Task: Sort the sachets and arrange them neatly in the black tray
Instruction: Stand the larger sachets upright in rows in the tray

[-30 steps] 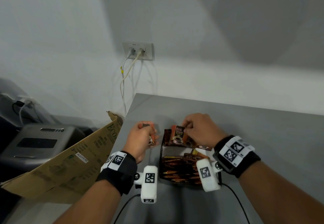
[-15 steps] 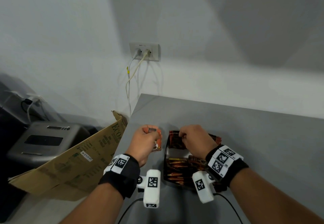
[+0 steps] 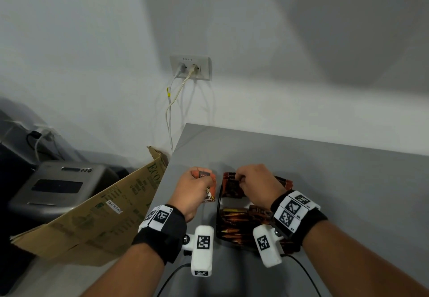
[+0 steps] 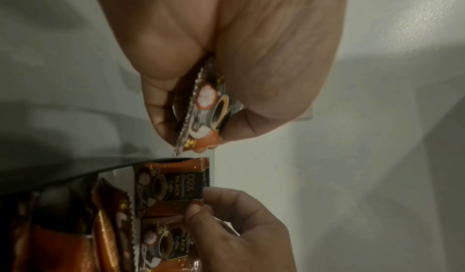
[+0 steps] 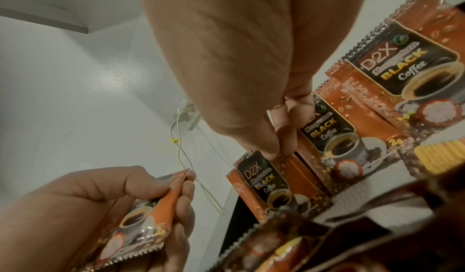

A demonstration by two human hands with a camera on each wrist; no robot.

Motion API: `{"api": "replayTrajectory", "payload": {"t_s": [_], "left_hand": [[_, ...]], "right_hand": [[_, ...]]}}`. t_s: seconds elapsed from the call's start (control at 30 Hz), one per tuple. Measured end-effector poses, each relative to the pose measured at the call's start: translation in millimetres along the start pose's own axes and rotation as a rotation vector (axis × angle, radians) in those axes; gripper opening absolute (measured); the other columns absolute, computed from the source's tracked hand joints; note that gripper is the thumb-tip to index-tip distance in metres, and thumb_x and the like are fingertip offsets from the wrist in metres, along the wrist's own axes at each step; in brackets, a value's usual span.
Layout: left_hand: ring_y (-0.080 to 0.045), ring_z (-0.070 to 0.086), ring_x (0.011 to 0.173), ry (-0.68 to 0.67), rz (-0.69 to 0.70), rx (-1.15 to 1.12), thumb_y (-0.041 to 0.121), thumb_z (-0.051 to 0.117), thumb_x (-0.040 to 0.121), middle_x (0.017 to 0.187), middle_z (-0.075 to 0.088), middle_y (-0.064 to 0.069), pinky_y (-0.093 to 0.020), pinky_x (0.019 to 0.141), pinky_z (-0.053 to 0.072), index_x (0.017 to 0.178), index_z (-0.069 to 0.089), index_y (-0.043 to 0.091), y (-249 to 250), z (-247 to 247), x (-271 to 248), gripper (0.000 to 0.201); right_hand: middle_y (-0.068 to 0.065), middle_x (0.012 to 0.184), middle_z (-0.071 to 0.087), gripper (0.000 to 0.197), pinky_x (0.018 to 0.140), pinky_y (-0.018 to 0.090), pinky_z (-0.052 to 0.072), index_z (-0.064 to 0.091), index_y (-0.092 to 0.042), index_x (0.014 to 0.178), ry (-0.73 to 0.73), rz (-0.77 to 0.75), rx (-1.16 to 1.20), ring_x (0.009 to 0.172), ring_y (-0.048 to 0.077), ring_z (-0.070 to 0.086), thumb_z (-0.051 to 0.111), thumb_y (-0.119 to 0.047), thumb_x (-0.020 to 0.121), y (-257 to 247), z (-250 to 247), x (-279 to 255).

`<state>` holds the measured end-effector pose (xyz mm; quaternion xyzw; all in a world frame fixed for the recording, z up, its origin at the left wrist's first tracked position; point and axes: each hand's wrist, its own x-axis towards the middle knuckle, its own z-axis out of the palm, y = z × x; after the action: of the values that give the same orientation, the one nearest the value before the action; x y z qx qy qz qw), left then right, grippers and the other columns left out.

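Orange-and-black coffee sachets standing in a row along the far end of the black tray (image 3: 218, 215), near the worktop's (image 3: 325, 180) left edge, seen from the head. Left hand (image 3: 192, 194) curling round one sachet (image 3: 205, 177), holding it just left of the tray, above the worktop's left edge. Right hand (image 3: 255, 185) reaching over the tray's far end, fingers bent onto the row of sachets (image 3: 228, 187) standing there. More sachets lying packed in the near part of the tray. Cardboard box (image 3: 92, 215) leaning beside the worktop's left edge; wall socket (image 3: 190, 68) above its far left corner.

Looking along the left wrist: thumb and fingers (image 4: 161, 105) pinching the held sachet (image 4: 208, 113) edge-on, hanging just above the tray's rim. Right hand (image 4: 239, 232) below, fingertips pressing on an upright sachet (image 4: 173, 186) at the end of the row.

Looking along the right wrist: right fingers (image 5: 284, 137) pinching the top edge of a sachet in the row (image 5: 329, 137), between two neighbours. Left hand (image 5: 100, 212) at lower left gripping its sachet (image 5: 141, 226).
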<state>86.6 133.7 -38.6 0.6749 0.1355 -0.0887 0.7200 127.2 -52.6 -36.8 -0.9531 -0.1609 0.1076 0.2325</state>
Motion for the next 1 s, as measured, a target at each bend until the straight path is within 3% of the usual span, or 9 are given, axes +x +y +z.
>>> {"api": "replayTrajectory", "payload": {"t_s": [0.17,0.23,0.3,0.5,0.67,0.77,0.9,1.0], "left_hand": [[-0.031,0.039,0.069,-0.018,-0.005,0.003,-0.012,0.048,0.073,0.074,0.043,-0.015,-0.04,0.063,0.032,0.07,0.043,-0.019,-2.1,-0.9,-1.5,0.008],[-0.031,0.041,0.07,0.0,-0.014,-0.006,-0.013,0.048,0.074,0.077,0.045,-0.015,-0.041,0.064,0.035,0.072,0.052,-0.012,-1.7,-1.0,-2.5,0.005],[-0.031,0.043,0.071,0.009,-0.025,-0.016,-0.012,0.049,0.074,0.077,0.046,-0.014,-0.037,0.063,0.038,0.079,0.061,-0.002,-1.6,-1.4,-3.3,0.016],[-0.03,0.044,0.072,0.01,-0.033,-0.035,-0.014,0.049,0.078,0.08,0.048,-0.014,-0.036,0.061,0.039,0.088,0.061,0.003,-0.8,0.0,-4.8,0.023],[-0.027,0.062,0.062,0.032,-0.056,-0.052,-0.018,0.059,0.079,0.073,0.062,-0.016,-0.032,0.057,0.053,0.087,0.064,0.0,-0.8,0.7,-3.8,0.02],[-0.027,0.07,0.07,0.027,-0.058,-0.049,-0.016,0.068,0.077,0.083,0.073,-0.016,-0.035,0.062,0.056,0.098,0.067,0.001,-3.6,1.1,-1.9,0.027],[-0.028,0.071,0.076,0.008,-0.023,-0.047,-0.011,0.076,0.076,0.092,0.074,-0.02,-0.037,0.066,0.057,0.107,0.065,0.0,-1.0,6.3,-2.2,0.035],[-0.027,0.069,0.079,-0.087,0.035,-0.009,-0.006,0.083,0.071,0.091,0.072,-0.016,-0.043,0.074,0.058,0.107,0.065,0.003,6.6,17.5,-1.9,0.041]], "right_hand": [[0.007,0.109,0.07,0.024,0.084,0.031,0.057,0.074,-0.013,0.108,-0.003,-0.001,0.003,0.092,0.019,0.066,0.054,-0.005,0.098,-0.4,-1.1,-1.1],[0.006,0.107,0.071,0.024,0.083,0.03,0.057,0.074,-0.013,0.107,-0.002,0.009,0.004,0.09,0.018,0.066,0.054,-0.004,0.098,-1.1,-3.2,-1.3],[0.006,0.106,0.07,0.025,0.082,0.029,0.058,0.074,-0.013,0.107,-0.005,0.013,-0.002,0.089,0.017,0.066,0.054,-0.002,0.098,-1.5,-4.0,-1.8],[0.007,0.106,0.071,0.024,0.081,0.03,0.058,0.074,-0.013,0.108,0.005,0.018,0.01,0.088,0.018,0.067,0.054,-0.004,0.098,0.6,-1.7,-0.6],[0.005,0.108,0.068,0.018,0.081,0.027,0.056,0.073,-0.013,0.107,0.044,0.003,0.026,0.091,0.016,0.064,0.059,-0.007,0.097,1.4,-4.4,-2.8],[0.003,0.106,0.068,0.015,0.08,0.023,0.055,0.074,-0.013,0.102,0.061,0.008,0.051,0.091,0.015,0.064,0.063,-0.006,0.094,1.9,-7.1,-5.9],[-0.008,0.098,0.064,0.013,0.07,0.006,0.04,0.073,-0.018,0.1,0.152,0.024,0.177,0.088,0.005,0.06,0.063,-0.015,0.094,0.9,-23.6,-12.2],[-0.013,0.097,0.07,0.016,0.081,0.015,0.049,0.073,-0.024,0.107,0.075,0.015,0.365,0.09,0.0,0.065,0.067,-0.025,0.093,-8.9,-41.9,-18.5]]}}
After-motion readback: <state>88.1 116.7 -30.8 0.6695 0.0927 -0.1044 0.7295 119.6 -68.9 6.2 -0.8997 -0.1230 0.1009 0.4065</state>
